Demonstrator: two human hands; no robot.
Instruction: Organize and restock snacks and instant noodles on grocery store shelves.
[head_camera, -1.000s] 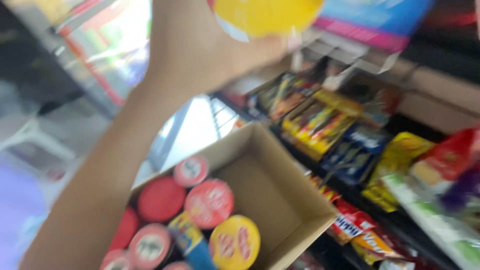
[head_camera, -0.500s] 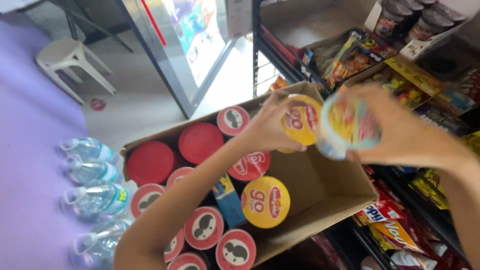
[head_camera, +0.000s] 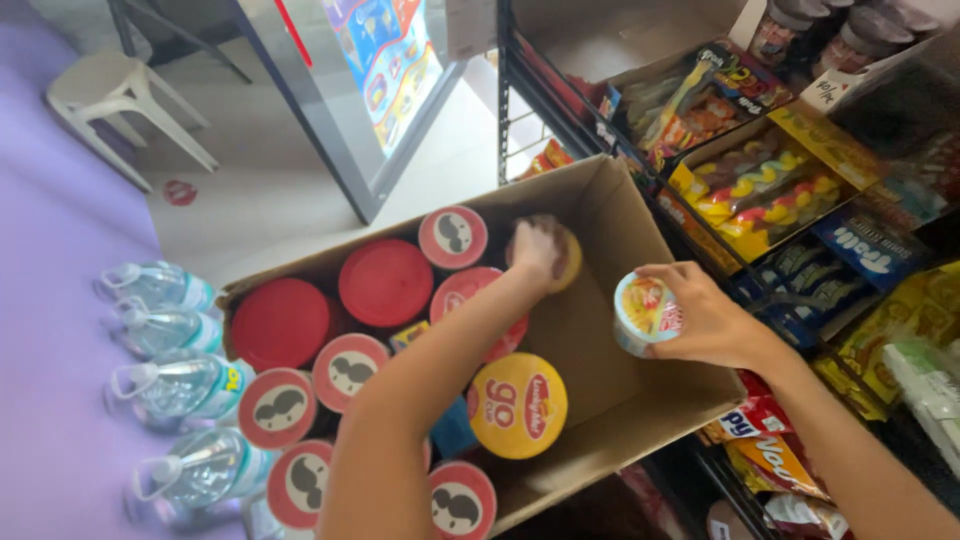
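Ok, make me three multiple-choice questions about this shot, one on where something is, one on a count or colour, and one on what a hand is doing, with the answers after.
1. Where do the water bottles lie?
A. On the floor left of the cardboard box
B. Inside the box
C. On the snack shelf

2. What colour is the plastic stool?
A. Red
B. White
C. Blue

3. What is the right hand doing?
A. Hanging empty
B. Holding a small cup over the box
C. Pressing on a water bottle

Answers:
1 A, the bottles sit in a row outside the box's left wall.
2 B, the stool near the freezer door is plainly white.
3 B, its fingers wrap the cup, while the left hand reaches down onto a yellow-lidded cup inside the box.
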